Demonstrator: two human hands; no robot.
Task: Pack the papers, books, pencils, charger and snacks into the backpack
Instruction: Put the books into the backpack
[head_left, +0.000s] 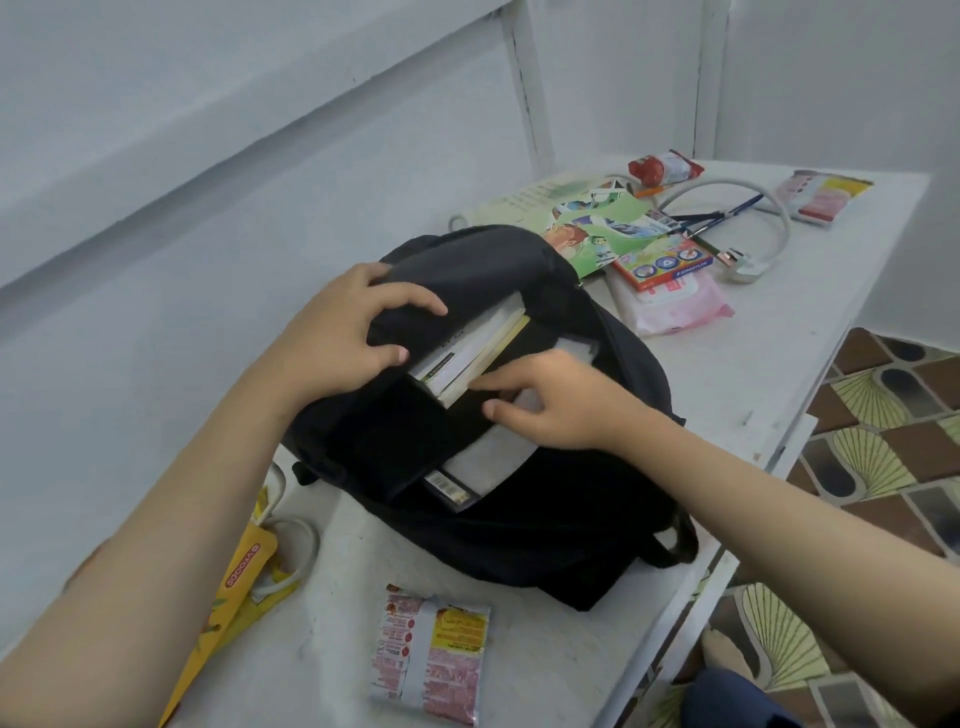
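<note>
White-painted walls enclose a white table (753, 374) on which a soft black fabric backpack (545, 519) is laid flat, its main compartment unzipped and gaping. The upper flap is gripped and held back by the left hand (337, 338), while the right hand (561, 405), fingers loosely spread and grasping nothing, is pressed against pale-edged books (467, 358) standing inside. Beyond the backpack a colourful pencil box (665, 262) and a white charger cable (748, 208) are left lying, and a pink-and-silver snack packet (431, 654) is seen near the front edge.
</note>
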